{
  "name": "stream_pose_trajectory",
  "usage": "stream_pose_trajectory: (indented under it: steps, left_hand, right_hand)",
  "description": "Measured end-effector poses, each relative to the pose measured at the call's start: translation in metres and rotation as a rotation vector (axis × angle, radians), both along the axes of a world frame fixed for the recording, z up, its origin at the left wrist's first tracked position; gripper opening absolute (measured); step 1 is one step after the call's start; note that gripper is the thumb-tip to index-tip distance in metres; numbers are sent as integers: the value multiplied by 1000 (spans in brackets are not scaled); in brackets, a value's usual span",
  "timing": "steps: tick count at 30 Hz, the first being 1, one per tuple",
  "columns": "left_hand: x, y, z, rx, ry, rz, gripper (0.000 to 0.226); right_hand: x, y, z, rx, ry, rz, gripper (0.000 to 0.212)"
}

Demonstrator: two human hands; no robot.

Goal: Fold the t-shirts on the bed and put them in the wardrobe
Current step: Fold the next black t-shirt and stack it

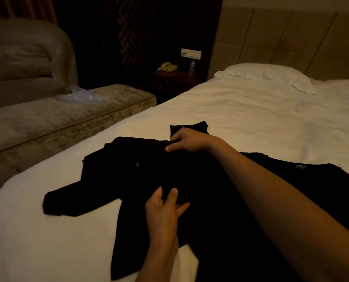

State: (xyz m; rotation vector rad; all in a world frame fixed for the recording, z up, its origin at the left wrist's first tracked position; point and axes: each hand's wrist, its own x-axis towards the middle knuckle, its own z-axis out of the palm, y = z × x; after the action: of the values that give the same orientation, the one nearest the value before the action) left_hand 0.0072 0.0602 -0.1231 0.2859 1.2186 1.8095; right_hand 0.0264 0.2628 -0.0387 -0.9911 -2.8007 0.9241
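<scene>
The right hand's [187, 140] fingers [170, 148] are curled and pinch a fold of the black shirt [129, 169] at its far edge, the thumb low and the knuckles up. The left hand's [164, 212] fingers [172, 195] lie nearly straight and slightly spread, pressing flat on the shirt's near middle; whether the thumb catches any cloth cannot be told. The two hands sit well apart along one line of the cloth, the right arm reaching across from the lower right. The shirt lies spread on the white bed [251, 115], one sleeve [61, 202] stretched toward the left, a small green mark [137, 165] near its chest. Just beyond the right hand a small piece of black cloth [190, 127] shows, touching the hand. A second black shirt [322, 180] lies to the right, partly under the right arm, with a grey label [299, 166] at its neck. A pillow [267, 75] rests at the head of the bed against a padded headboard [281, 37]. Left of the bed stands a lounge chair [57, 119] with plastic wrap [80, 95] on it. A dark nightstand [175, 80] beyond carries a telephone [167, 67] and a bottle [192, 67].
</scene>
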Motion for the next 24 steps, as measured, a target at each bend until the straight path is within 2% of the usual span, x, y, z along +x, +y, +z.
stream_pose_trajectory:
  steps: [2, 5, 6, 11, 16, 19, 24]
  left_hand:
    - [-2, -1, 2, 30, 8, 24, 21]
    - [-7, -2, 2, 50, 33, 99, 20]
    - [-9, -1, 2, 47, 25, 133, 21]
    - [-18, 4, 0, 31, -38, 231, 26]
    - [-24, 12, -4, 4, -101, 245, 37]
    - [-26, 16, -5, -14, -149, 246, 44]
    - [-24, 16, 1, 16, -129, 254, 36]
  right_hand:
    - [-2, -1, 10, -45, 137, -8, 17]
    - [-5, 1, 22, -184, 456, -81, 18]
    - [-7, 3, 23, -177, 489, -88, 17]
    - [-32, 11, -4, 10, 315, -90, 26]
    - [-49, 16, -34, 71, 343, -117, 31]
    - [-55, 17, -50, 91, 327, -124, 22]
    - [-44, 19, -46, 38, 591, -265, 12]
